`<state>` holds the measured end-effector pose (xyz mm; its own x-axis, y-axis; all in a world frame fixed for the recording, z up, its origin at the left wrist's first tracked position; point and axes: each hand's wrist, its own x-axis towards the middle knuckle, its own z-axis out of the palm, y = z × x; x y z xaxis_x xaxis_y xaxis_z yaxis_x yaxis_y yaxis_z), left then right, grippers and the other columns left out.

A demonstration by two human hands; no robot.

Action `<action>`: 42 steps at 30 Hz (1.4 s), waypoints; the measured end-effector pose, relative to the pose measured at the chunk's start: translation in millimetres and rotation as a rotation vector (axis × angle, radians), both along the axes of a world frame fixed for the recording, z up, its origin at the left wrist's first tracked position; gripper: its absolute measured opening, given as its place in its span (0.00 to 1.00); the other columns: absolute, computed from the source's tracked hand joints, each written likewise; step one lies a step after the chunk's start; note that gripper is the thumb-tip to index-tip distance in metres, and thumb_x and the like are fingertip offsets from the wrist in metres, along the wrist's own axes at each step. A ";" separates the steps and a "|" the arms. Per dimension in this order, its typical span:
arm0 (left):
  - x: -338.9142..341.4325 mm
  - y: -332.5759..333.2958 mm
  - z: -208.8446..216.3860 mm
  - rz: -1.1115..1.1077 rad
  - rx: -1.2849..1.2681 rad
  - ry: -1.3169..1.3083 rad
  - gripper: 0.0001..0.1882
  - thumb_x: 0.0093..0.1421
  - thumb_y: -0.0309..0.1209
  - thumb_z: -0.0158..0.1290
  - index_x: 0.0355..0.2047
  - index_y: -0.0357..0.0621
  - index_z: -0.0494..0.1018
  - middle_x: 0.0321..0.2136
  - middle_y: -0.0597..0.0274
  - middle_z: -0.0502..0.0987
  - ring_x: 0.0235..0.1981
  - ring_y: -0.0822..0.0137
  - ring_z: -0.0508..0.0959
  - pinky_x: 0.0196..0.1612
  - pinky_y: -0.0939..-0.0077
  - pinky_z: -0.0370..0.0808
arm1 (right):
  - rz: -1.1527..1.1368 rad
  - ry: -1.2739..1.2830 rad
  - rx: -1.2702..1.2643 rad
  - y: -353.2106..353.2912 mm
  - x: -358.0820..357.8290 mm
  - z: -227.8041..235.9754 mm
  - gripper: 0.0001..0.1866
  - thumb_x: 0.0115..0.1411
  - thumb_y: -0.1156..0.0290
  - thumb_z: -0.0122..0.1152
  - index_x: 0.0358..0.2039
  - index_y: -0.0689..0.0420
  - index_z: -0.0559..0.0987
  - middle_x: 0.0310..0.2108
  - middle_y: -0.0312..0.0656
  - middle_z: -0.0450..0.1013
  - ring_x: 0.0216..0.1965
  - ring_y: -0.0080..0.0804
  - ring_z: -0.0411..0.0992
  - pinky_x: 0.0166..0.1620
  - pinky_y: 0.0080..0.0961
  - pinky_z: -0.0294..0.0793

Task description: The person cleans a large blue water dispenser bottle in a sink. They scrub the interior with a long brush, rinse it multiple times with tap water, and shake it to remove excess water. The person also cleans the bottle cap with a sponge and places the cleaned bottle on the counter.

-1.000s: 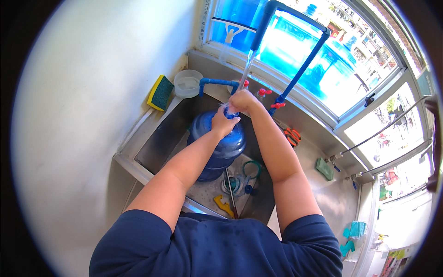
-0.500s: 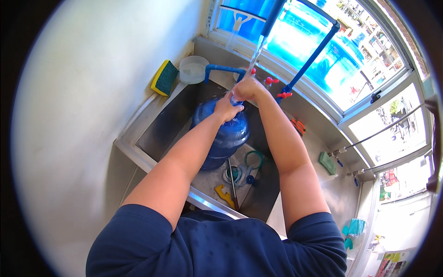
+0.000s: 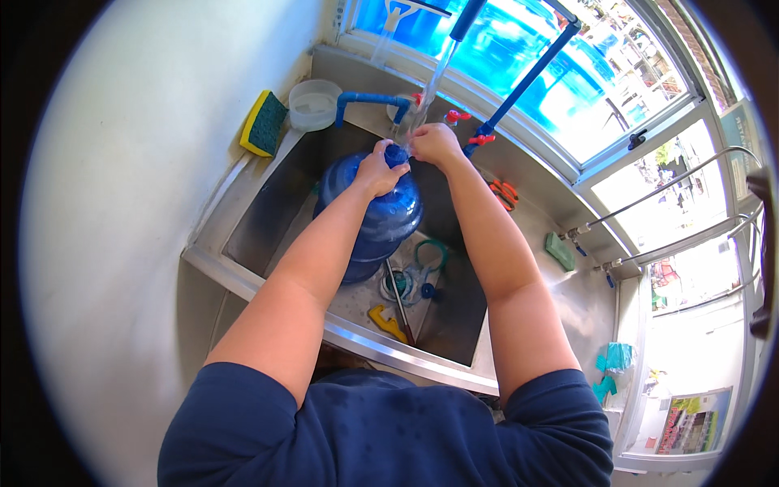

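Upper centre, left hand (image 3: 379,172) clasps blue jug (image 3: 397,209) at neck; right hand (image 3: 436,144) fingers curled, contents indeterminable. Brace jug firmly.

Glossy, translucent blue plastic gleams on the water jug (image 3: 395,213)! Around it, smooth, shiny metal lines the sink (image 3: 389,352). Rough scouring fibre faces the sponge (image 3: 266,124), cloudy plastic forms the tub (image 3: 315,106), and matt cloth makes the T-shirt (image 3: 381,434).

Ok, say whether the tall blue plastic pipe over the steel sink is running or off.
The pipe is running: a clear water stream drops from its end toward the right hand.
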<state>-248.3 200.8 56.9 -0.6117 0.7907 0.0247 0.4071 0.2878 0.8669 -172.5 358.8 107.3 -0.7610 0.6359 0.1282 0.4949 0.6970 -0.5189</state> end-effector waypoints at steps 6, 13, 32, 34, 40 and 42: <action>-4.5 4.1 -5.3 0.005 0.053 0.017 0.41 0.54 0.46 0.63 0.64 0.49 0.58 0.52 0.42 0.75 0.54 0.46 0.75 0.57 0.61 0.70 | -0.563 0.102 -0.343 42.1 39.3 2.1 0.21 0.63 0.57 0.57 0.45 0.63 0.79 0.32 0.43 0.77 0.29 0.31 0.78 0.28 0.28 0.80; 2.7 10.5 0.3 -0.033 0.018 -0.013 0.43 0.55 0.42 0.63 0.66 0.47 0.54 0.54 0.38 0.72 0.56 0.42 0.72 0.59 0.58 0.68 | -0.836 0.571 -0.846 86.1 62.2 9.3 0.39 0.67 0.36 0.36 0.43 0.64 0.77 0.38 0.54 0.78 0.32 0.46 0.80 0.34 0.44 0.82; 19.6 4.2 4.8 0.149 -0.081 0.054 0.45 0.52 0.44 0.66 0.65 0.43 0.56 0.55 0.43 0.73 0.57 0.48 0.73 0.60 0.63 0.68 | -0.698 1.124 -1.045 77.7 39.4 -35.6 0.38 0.67 0.35 0.34 0.31 0.61 0.75 0.23 0.46 0.76 0.23 0.37 0.77 0.28 0.32 0.79; 17.7 3.6 2.7 0.132 -0.095 0.058 0.44 0.52 0.45 0.65 0.64 0.41 0.59 0.55 0.43 0.73 0.57 0.49 0.73 0.60 0.63 0.68 | -0.650 1.279 -1.209 84.8 34.7 -36.1 0.38 0.67 0.35 0.32 0.32 0.60 0.76 0.25 0.45 0.77 0.27 0.38 0.78 0.33 0.35 0.79; 20.2 13.9 -11.0 0.066 -0.075 -0.050 0.34 0.53 0.37 0.61 0.59 0.40 0.66 0.52 0.44 0.75 0.55 0.51 0.75 0.58 0.66 0.70 | -0.221 1.293 -1.167 38.4 43.8 -52.1 0.31 0.68 0.39 0.41 0.33 0.57 0.76 0.27 0.39 0.76 0.32 0.33 0.76 0.39 0.32 0.77; 24.1 10.9 -17.2 -0.045 -0.006 -0.266 0.31 0.53 0.30 0.57 0.59 0.40 0.67 0.51 0.44 0.76 0.55 0.52 0.75 0.56 0.67 0.71 | 0.072 0.749 -0.637 -9.7 50.6 -70.7 0.20 0.63 0.51 0.61 0.35 0.58 0.76 0.30 0.37 0.76 0.34 0.25 0.74 0.43 0.26 0.75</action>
